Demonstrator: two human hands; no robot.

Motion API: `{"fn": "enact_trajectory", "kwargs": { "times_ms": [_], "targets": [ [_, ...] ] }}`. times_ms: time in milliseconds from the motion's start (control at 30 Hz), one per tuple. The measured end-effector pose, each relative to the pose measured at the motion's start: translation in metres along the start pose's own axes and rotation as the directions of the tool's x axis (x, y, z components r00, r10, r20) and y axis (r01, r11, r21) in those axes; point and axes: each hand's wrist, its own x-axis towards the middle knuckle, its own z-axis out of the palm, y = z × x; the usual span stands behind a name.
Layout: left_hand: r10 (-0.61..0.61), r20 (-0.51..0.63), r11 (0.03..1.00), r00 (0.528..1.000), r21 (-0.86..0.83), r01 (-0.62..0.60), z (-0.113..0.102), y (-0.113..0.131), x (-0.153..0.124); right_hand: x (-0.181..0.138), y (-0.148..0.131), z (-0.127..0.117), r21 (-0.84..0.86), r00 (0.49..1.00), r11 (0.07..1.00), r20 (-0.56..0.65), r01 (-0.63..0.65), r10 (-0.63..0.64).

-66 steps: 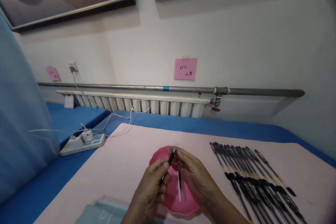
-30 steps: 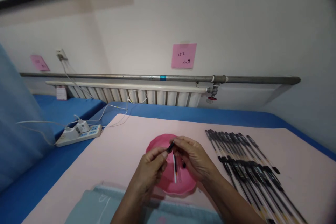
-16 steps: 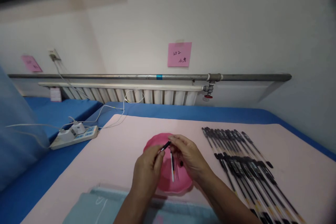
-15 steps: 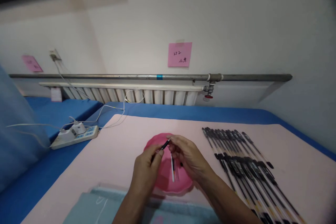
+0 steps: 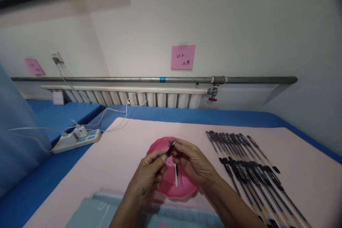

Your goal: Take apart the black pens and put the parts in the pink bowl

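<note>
My left hand (image 5: 151, 172) pinches a black pen (image 5: 170, 148) by its barrel, its metal tip pointing up and away. My right hand (image 5: 192, 162) closes its fingertips on the same pen near the tip. Both hands hover over a pink dish (image 5: 184, 188) on the pale pink mat (image 5: 123, 156). Inside the dish lie a white refill (image 5: 176, 175) and a thin clear tube beside it.
Several black pens (image 5: 251, 165) lie in rows on the mat to the right. A white power strip (image 5: 77, 139) with chargers and cables rests on the blue cloth at left. A grey-green folded cloth (image 5: 91, 213) lies at the near edge. A radiator and pipe run along the wall.
The view has dropped and steadied. Both hands have stayed over the dish working the pen; the left hand has shifted its grip slightly lower and the pen tip now points more upward.
</note>
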Motion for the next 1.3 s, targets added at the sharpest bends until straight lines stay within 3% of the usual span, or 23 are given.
{"fn": "enact_trajectory", "kwargs": {
  "times_ms": [133, 267, 400, 500, 567, 600, 667, 767, 867, 967, 1067, 1200, 1300],
  "targets": [
    [0.008, -0.036, 0.999, 0.999, 0.042, -0.007, 0.000, -0.002, 0.002, 0.003, 0.002, -0.002, -0.030, 1.000, 0.999, -0.018, 0.020, -0.021],
    [0.239, -0.096, 0.933, 0.966, 0.297, -0.201, -0.002, -0.009, 0.006, 0.007, 0.006, -0.004, -0.092, 0.995, 0.994, -0.077, 0.059, -0.066],
    [0.525, 0.038, 0.652, 0.850, 0.625, -0.430, -0.007, -0.016, 0.009, 0.006, 0.009, -0.005, -0.155, 0.984, 0.985, -0.148, 0.081, -0.104],
    [0.634, 0.113, 0.420, 0.765, 0.780, -0.463, -0.009, -0.020, 0.010, 0.004, 0.012, -0.004, -0.175, 0.975, 0.981, -0.187, 0.085, -0.118],
    [0.657, 0.111, 0.373, 0.746, 0.812, -0.449, -0.009, -0.021, 0.010, 0.005, 0.013, -0.004, -0.170, 0.975, 0.982, -0.191, 0.083, -0.116],
    [0.649, 0.093, 0.407, 0.755, 0.796, -0.449, -0.009, -0.021, 0.011, 0.005, 0.013, -0.004, -0.160, 0.977, 0.984, -0.184, 0.080, -0.109],
    [0.583, 0.014, 0.577, 0.812, 0.696, -0.427, -0.009, -0.019, 0.012, 0.006, 0.012, -0.003, -0.125, 0.984, 0.990, -0.154, 0.070, -0.089],
    [0.364, -0.116, 0.862, 0.924, 0.418, -0.287, -0.010, -0.015, 0.013, 0.006, 0.010, -0.001, -0.064, 0.994, 0.997, -0.094, 0.046, -0.051],
    [0.172, -0.120, 0.973, 0.978, 0.175, -0.150, -0.008, -0.011, 0.011, 0.005, 0.008, 0.001, -0.035, 0.998, 0.999, -0.058, 0.028, -0.030],
    [0.056, -0.080, 0.997, 0.995, 0.065, -0.051, -0.005, -0.007, 0.008, 0.004, 0.008, 0.000, -0.040, 0.999, 0.999, -0.044, 0.018, -0.020],
    [0.037, -0.068, 0.998, 0.997, 0.051, -0.034, -0.003, -0.008, 0.007, 0.006, 0.009, -0.002, -0.072, 0.998, 0.997, -0.048, 0.023, -0.027],
    [0.264, -0.093, 0.934, 0.960, 0.272, -0.230, -0.006, -0.013, 0.010, 0.009, 0.013, -0.005, -0.165, 0.993, 0.984, -0.087, 0.069, -0.084],
    [0.471, -0.019, 0.760, 0.882, 0.516, -0.395, -0.007, -0.017, 0.009, 0.008, 0.014, -0.006, -0.276, 0.983, 0.955, -0.112, 0.112, -0.148]
  ]
}}
